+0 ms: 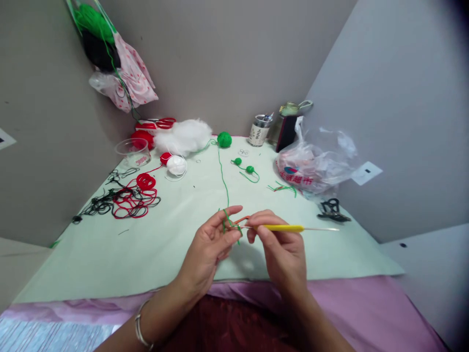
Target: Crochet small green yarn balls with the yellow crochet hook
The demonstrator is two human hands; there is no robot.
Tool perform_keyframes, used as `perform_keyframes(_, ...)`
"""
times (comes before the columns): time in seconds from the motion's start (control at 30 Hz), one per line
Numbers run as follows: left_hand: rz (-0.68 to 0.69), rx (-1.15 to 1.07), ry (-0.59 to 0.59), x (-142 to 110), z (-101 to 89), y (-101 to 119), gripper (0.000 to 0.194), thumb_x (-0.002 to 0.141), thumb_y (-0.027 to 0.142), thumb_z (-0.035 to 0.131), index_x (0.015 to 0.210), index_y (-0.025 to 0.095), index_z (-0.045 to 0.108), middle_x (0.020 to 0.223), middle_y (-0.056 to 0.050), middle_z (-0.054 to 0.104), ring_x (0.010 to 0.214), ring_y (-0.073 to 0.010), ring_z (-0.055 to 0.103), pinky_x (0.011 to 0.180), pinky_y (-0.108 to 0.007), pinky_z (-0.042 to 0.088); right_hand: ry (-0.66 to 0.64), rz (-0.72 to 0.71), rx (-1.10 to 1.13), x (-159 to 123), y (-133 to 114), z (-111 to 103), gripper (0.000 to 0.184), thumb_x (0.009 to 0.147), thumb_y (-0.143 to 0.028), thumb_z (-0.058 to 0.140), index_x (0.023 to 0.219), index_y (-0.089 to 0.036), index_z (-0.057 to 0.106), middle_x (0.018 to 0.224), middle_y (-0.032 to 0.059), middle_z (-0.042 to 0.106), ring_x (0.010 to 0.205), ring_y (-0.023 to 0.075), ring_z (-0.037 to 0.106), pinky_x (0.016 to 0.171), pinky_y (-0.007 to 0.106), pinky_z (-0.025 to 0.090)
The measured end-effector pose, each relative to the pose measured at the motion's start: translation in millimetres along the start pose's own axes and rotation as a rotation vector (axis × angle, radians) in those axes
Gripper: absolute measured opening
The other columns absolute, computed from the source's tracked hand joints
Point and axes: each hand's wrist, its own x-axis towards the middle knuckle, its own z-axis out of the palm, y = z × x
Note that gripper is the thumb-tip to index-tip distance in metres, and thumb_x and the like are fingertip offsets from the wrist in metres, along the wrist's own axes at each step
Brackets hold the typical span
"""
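Note:
My right hand [284, 247] grips a crochet hook [282, 228] by its yellow handle, with the metal tip pointing left. Between thumb and fingers, my left hand [210, 242] pinches a small piece of green yarn [239, 231], and a strand loops over its raised index finger. The hook's tip meets the yarn there. A short orange strand [242, 219] shows between the hands; what it belongs to I cannot make out. From the left hand the green strand runs back across the table toward a green yarn ball [224, 140].
At the left lie tangled black and red yarn [134, 200] and a clear plastic cup [134, 152]. White stuffing [185, 136] and a white ball [176, 166] sit behind. Two small green balls [249, 169], a plastic bag [315, 164] and black scissors [332, 210] are right.

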Motion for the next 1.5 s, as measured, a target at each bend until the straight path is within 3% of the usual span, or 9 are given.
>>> perform_keyframes(0.1, -0.008, 0.059, -0.003, -1.8, 1.6, -4.5, 0.048, 0.078, 0.026, 0.092, 0.125, 0.024, 0.079, 0.076, 0.005, 0.054, 0.052, -0.0021, 0.029, 0.046, -0.018, 0.018, -0.040, 0.000, -0.073, 1.0, 1.3, 3.7, 0.013, 0.098, -0.028, 0.071, 0.099, -0.027, 0.085, 0.093, 0.0054, 0.076, 0.081, 0.0177, 0.067, 0.073, 0.032, 0.056)
perform_keyframes(0.3, -0.049, 0.051, -0.018, -3.9, 1.5, -4.7, 0.053, 0.078, 0.028, 0.092, 0.128, 0.022, 0.078, 0.078, 0.003, 0.056, 0.052, -0.0023, 0.028, 0.046, -0.020, 0.018, -0.058, -0.004, -0.053, -1.7, 3.4, 3.5, 0.014, 0.099, -0.027, 0.071, 0.099, -0.028, 0.085, 0.094, 0.0052, 0.078, 0.082, 0.0179, 0.069, 0.071, 0.031, 0.057)
perform_keyframes(0.53, -0.068, -0.032, -0.053, -5.1, 2.0, -2.4, 0.043, 0.080, 0.029, 0.091, 0.120, 0.019, 0.080, 0.079, 0.001, 0.065, 0.049, -0.0003, 0.031, 0.046, -0.017, 0.022, -0.039, -0.029, -0.040, -3.4, 5.4, 3.1, 0.016, 0.101, -0.024, 0.068, 0.100, -0.029, 0.083, 0.097, 0.0049, 0.079, 0.085, 0.0178, 0.069, 0.071, 0.030, 0.056)
perform_keyframes(0.77, -0.071, -0.058, -0.002, -1.0, 2.9, -3.9, 0.044, 0.077, 0.023, 0.093, 0.118, 0.018, 0.080, 0.075, 0.004, 0.061, 0.045, 0.0020, 0.028, 0.044, -0.017, 0.019, -0.060, -0.108, -0.160, -5.6, 3.7, 2.5, 0.016, 0.100, -0.023, 0.069, 0.103, -0.030, 0.083, 0.098, 0.0061, 0.080, 0.099, 0.0233, 0.073, 0.081, 0.037, 0.058)
perform_keyframes(0.9, -0.154, -0.105, -0.075, -0.2, -4.2, 2.3, 0.041, 0.079, 0.022, 0.091, 0.118, 0.016, 0.081, 0.070, 0.004, 0.060, 0.044, 0.0021, 0.021, 0.042, -0.016, 0.017, -0.016, -0.053, -0.068, -1.4, 5.3, -5.6, 0.014, 0.100, -0.028, 0.070, 0.101, -0.028, 0.083, 0.093, 0.0052, 0.077, 0.077, 0.0180, 0.068, 0.069, 0.033, 0.056)
perform_keyframes(1.0, -0.123, -0.119, -0.065, 0.0, -6.7, 5.1, 0.033, 0.079, 0.021, 0.091, 0.111, 0.016, 0.083, 0.071, 0.004, 0.060, 0.044, 0.0027, 0.020, 0.042, -0.015, 0.016, 0.039, 0.057, 0.131, 3.3, 4.4, -9.7, 0.011, 0.096, -0.033, 0.074, 0.095, -0.025, 0.083, 0.087, 0.0037, 0.074, 0.063, 0.0135, 0.062, 0.059, 0.029, 0.052)
perform_keyframes(1.1, -0.071, -0.046, -0.047, -0.7, -3.9, 2.5, 0.035, 0.079, 0.022, 0.092, 0.113, 0.021, 0.083, 0.077, 0.002, 0.064, 0.045, 0.0022, 0.026, 0.043, -0.016, 0.017, 0.006, 0.113, 0.184, 4.0, 1.8, -6.4, 0.013, 0.095, -0.037, 0.076, 0.095, -0.026, 0.083, 0.086, 0.0030, 0.073, 0.063, 0.0132, 0.062, 0.059, 0.029, 0.052)
perform_keyframes(1.3, -0.002, 0.089, -0.012, -2.5, -1.8, -3.9, 0.048, 0.079, 0.028, 0.092, 0.125, 0.026, 0.080, 0.083, 0.002, 0.064, 0.050, -0.0005, 0.032, 0.044, -0.018, 0.020, -0.060, 0.037, -0.070, -2.4, 3.4, -0.2, 0.016, 0.101, -0.032, 0.069, 0.101, -0.027, 0.084, 0.095, 0.0041, 0.077, 0.077, 0.0152, 0.065, 0.071, 0.029, 0.054)
perform_keyframes(1.5, -0.022, 0.092, -0.030, -3.4, -2.0, -0.9, 0.045, 0.079, 0.031, 0.092, 0.122, 0.024, 0.081, 0.085, 0.001, 0.062, 0.051, -0.0011, 0.031, 0.045, -0.019, 0.020, -0.052, 0.101, 0.057, -4.0, 10.4, -7.1, 0.015, 0.102, -0.033, 0.068, 0.101, -0.027, 0.082, 0.089, 0.0019, 0.075, 0.073, 0.0136, 0.065, 0.069, 0.028, 0.054)
